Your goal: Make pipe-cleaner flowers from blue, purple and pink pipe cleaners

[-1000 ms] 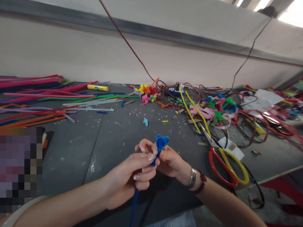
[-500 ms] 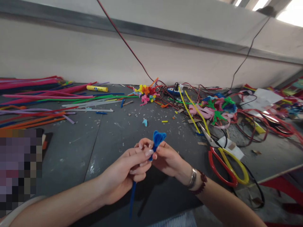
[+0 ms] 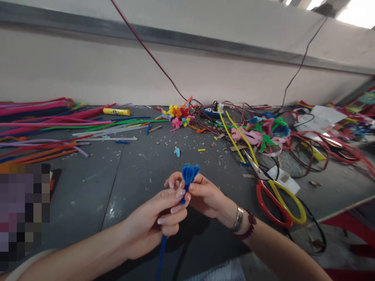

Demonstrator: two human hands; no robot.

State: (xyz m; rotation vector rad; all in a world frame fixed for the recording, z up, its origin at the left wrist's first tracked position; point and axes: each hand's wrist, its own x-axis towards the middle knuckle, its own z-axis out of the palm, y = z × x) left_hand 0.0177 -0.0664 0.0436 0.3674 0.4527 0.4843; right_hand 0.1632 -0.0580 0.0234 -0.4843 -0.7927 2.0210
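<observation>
A blue pipe cleaner (image 3: 190, 172), bent into small bunched loops at its top, is pinched between my two hands above the near part of the table. My left hand (image 3: 164, 212) grips its lower part between thumb and fingers, and a long blue tail hangs down below that hand. My right hand (image 3: 206, 195) pinches the base of the loops from the other side, its fingertips close to those of the left. Where the blue strands cross is partly hidden by my fingers.
Scissors with red and yellow handles (image 3: 278, 203) lie at the right. Colourful pipe cleaners (image 3: 55, 121) spread over the left side beside a yellow glue stick (image 3: 116, 112). Small pipe-cleaner flowers (image 3: 177, 115), a blue power strip (image 3: 213, 112) and tangled cables line the wall. Scraps dot the grey table (image 3: 131, 168).
The blue loops have turned slightly and look more fanned out. Both hands keep their hold, with the left a little lower in view. The whole view has shifted slightly.
</observation>
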